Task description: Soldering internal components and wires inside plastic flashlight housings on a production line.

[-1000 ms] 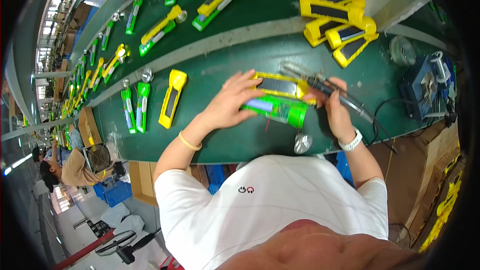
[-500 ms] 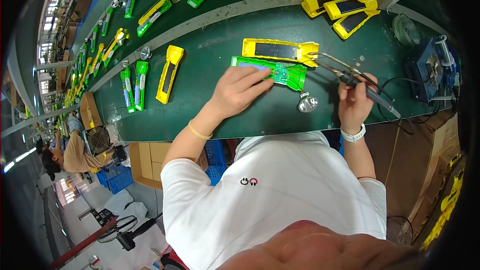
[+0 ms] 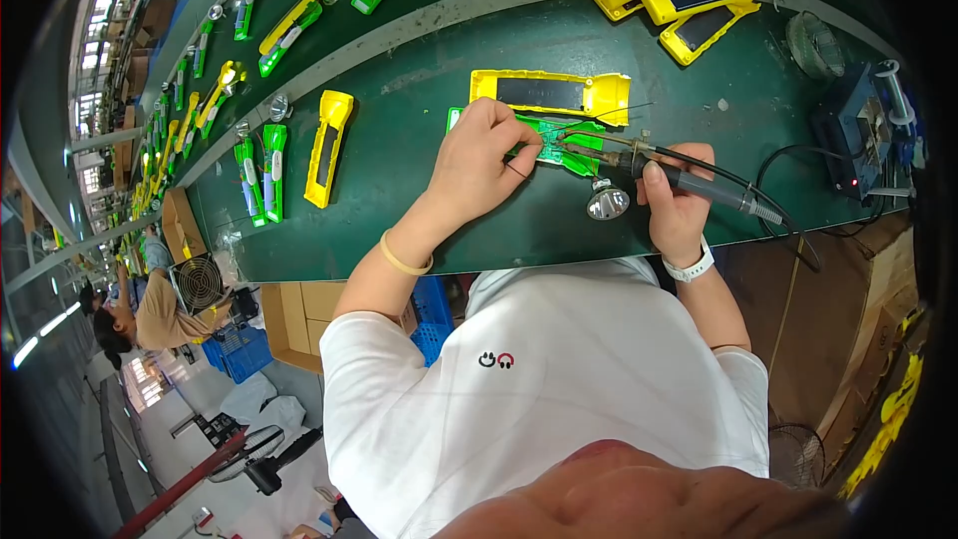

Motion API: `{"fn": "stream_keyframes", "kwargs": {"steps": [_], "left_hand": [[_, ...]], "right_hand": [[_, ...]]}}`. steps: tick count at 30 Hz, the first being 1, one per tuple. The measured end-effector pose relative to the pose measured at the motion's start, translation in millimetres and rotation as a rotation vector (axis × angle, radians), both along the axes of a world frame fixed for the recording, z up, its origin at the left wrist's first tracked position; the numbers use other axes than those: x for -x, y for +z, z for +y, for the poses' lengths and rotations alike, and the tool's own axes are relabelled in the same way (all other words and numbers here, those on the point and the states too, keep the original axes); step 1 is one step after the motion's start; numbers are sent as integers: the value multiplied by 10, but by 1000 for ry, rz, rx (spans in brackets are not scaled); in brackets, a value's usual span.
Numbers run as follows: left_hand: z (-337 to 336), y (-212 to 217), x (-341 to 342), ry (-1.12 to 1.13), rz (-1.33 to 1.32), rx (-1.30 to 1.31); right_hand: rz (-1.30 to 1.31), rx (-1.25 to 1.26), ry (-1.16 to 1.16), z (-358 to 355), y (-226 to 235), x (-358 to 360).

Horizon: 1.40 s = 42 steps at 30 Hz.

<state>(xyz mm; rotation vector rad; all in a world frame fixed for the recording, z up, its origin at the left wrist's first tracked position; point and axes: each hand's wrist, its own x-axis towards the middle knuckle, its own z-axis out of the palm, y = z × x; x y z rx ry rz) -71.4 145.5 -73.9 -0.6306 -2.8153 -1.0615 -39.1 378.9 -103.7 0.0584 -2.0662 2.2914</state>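
A green lamp housing [image 3: 583, 166] lies on the bench in front of me, with a green circuit board [image 3: 551, 143] and thin wires inside. My left hand [image 3: 477, 162] covers its left part, thumb and fingertips pinched on what looks like a thin wire at the board's edge. In my right hand [image 3: 679, 208] is a soldering iron [image 3: 704, 188] with a thin metal feed tube along it; its tip reaches the board, though exact contact is too small to tell. A round silver reflector [image 3: 608, 202] hangs off the housing's right end. Just behind lies a yellow shell [image 3: 605, 100] with a dark panel.
Several yellow shells [image 3: 689, 2] are piled at the far right. A blue soldering station [image 3: 846, 140] with a cable stands right, near a wire-mesh cup [image 3: 814, 46]. At left lie another yellow shell [image 3: 324, 150] and green housings [image 3: 273, 172]. A co-worker [image 3: 165, 309] sits far left.
My right hand has brought the soldering iron left, its tip now over the circuit board. My left fingers have drawn from stretched out into a pinch. The view has shifted slightly.
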Motion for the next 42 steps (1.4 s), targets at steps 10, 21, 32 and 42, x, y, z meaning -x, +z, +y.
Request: {"fn": "stream_keyframes", "kwargs": {"steps": [10, 21, 32, 42], "left_hand": [[20, 44, 34, -17, -38, 30], [64, 120, 77, -32, -108, 75], [-225, 393, -241, 190, -144, 143], [-62, -42, -8, -181, 331, 31]], "right_hand": [[-95, 44, 31, -41, 9, 5], [2, 133, 2, 26, 45, 10], [-34, 174, -47, 49, 47, -6], [-10, 127, -11, 97, 43, 0]]}}
